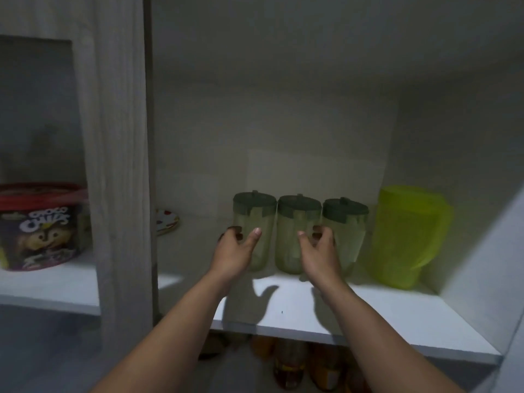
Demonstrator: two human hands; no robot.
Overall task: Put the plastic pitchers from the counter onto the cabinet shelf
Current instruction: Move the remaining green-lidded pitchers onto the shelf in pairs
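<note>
Pitchers: three pale green ones with dark lids, upright in a row on the shelf [397, 316]; left pitcher [262, 222], middle pitcher [295, 231], right pitcher [350, 231]; they look empty.
Left hand [235, 251]: fingers curled round the left pitcher's side, thumb on its front.
Right hand [320, 248]: fingers half-closed between middle and right pitchers; grip cannot be told.
Jug [405, 236]: bright yellow-green, rightmost, contents unclear.
Tub [37, 228]: red-lidded, in the left compartment.
</note>
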